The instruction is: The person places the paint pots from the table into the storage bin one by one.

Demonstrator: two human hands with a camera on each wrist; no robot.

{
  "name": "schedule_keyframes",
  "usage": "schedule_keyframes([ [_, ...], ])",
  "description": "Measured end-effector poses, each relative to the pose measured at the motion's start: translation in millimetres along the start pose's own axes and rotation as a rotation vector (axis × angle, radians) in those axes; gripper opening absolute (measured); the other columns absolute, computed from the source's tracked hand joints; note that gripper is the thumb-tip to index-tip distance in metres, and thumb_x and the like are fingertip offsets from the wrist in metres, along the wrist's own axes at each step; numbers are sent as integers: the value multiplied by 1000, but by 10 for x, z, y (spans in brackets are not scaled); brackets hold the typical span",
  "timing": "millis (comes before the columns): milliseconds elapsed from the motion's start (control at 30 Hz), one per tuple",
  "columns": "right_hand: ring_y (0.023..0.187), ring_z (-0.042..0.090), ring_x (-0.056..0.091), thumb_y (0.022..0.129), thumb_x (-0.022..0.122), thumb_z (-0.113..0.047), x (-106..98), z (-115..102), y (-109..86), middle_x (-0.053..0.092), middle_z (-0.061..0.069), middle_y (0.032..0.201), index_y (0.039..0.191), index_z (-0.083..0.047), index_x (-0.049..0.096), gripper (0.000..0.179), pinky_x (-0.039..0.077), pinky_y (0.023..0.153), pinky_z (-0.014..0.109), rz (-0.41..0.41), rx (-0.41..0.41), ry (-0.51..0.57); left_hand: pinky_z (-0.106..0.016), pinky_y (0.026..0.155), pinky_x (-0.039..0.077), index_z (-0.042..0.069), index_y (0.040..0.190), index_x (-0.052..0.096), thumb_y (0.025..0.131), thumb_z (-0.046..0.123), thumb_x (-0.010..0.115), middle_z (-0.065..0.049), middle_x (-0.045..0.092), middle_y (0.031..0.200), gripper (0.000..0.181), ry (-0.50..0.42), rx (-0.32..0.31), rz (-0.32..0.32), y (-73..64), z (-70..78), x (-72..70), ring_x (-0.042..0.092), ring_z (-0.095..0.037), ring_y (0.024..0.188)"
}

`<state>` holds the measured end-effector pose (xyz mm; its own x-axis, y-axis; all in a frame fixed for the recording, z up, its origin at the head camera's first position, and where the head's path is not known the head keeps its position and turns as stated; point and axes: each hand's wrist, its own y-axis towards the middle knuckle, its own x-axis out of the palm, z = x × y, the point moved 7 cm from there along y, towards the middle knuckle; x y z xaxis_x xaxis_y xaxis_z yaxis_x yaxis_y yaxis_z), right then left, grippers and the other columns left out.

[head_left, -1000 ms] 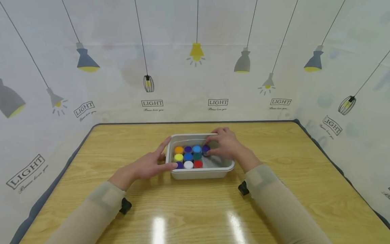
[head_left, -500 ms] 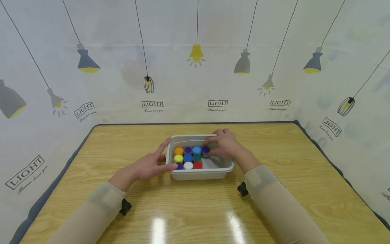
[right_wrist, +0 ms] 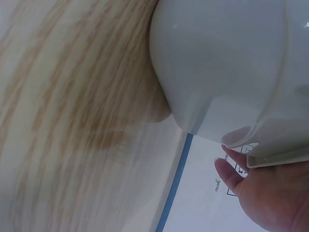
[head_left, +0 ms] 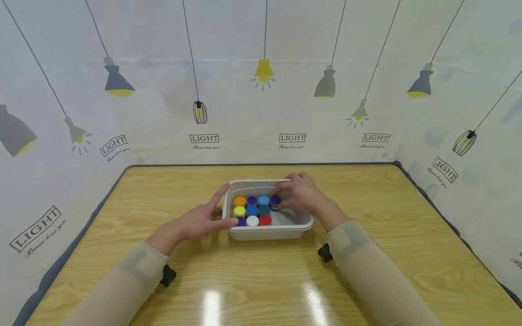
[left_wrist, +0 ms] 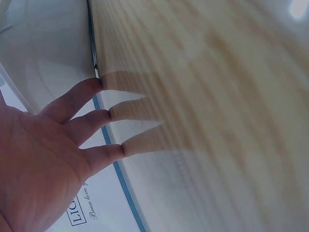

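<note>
A white plastic tub (head_left: 267, 233) holds several small jars with coloured lids, set in rows toward its left side. My left hand (head_left: 198, 220) lies along the tub's left end, thumb over the front rim beside a purple-lidded jar (head_left: 241, 221), forefinger at the back corner. In the left wrist view, three straight fingers (left_wrist: 99, 116) of it meet the table. Reaching over the tub's right side, my right hand (head_left: 303, 194) has its forefinger and thumb at a dark purple-lidded jar (head_left: 275, 202) in the back row, pinching it. Its other fingers extend past the back rim.
Other lids are orange (head_left: 239, 200), yellow (head_left: 239, 211), light blue (head_left: 263, 199), dark green (head_left: 264, 209), white (head_left: 253, 220) and red (head_left: 265, 220). Bare tub floor (head_left: 290, 218) shows at the right. A wooden table (head_left: 253, 271) lies beneath, with a lamp-patterned backdrop (head_left: 228, 81) behind.
The right thumb has shifted slightly right on the purple-lidded jar, leaving more of the jar's side visible. The left hand and the tub have stayed put.
</note>
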<state>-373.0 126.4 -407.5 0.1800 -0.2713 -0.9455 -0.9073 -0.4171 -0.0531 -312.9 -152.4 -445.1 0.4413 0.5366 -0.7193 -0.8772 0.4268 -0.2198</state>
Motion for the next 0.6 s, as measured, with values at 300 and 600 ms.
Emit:
schedule_keyframes([
  [300, 155, 42, 34, 92, 91, -33, 12, 21, 2, 53, 11, 160, 126, -37, 81, 36, 32, 128, 68, -2, -3, 45, -76, 127, 32, 50, 173, -14, 97, 82, 60, -20, 45, 173, 111, 7, 0, -5, 5, 20, -2, 43, -53, 158],
  [600, 156, 42, 32, 92, 90, -30, -3, 14, 0, 51, 11, 161, 125, -37, 81, 34, 32, 128, 68, -20, 9, 88, -76, 127, 31, 51, 172, -14, 96, 82, 60, -20, 46, 172, 111, 9, 0, 0, 3, 13, -12, 44, -53, 157],
])
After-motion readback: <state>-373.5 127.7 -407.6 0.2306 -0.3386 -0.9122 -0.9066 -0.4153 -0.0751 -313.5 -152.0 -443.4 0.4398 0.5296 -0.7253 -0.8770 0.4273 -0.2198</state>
